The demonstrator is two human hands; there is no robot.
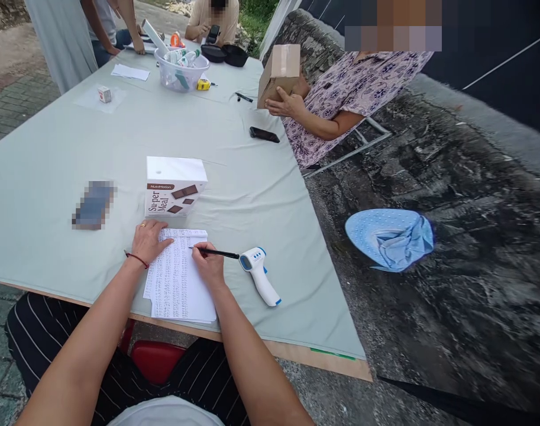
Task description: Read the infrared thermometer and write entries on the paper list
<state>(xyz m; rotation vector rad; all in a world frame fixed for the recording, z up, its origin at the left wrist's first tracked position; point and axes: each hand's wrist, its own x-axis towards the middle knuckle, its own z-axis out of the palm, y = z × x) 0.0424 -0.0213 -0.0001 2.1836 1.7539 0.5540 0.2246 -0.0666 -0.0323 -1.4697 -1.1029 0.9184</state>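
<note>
My right hand (210, 266) is closed around a black pen (220, 254), its tip at the writing on a sheet of paper (199, 299). Columns of small handwriting fill much of the page, and more sheets lie under it. My left hand (149, 241) rests flat on the upper left of the papers, fingers stretched out, with a red cord bracelet at the wrist. Just beyond the papers stands a white and brown "Super Meal" box (176, 186). A white and blue infrared thermometer (261, 275) lies to the right of my right hand.
A phone-like object (94, 204) lies at left. Farther back are a lilac basket (176, 77) of bottles, a yellow tape measure (203, 84), black pans (235, 55), a small box (104, 94) and a dark phone (264, 135). A person at right holds a cardboard box (281, 74); a blue hat (389, 236) lies on the ground.
</note>
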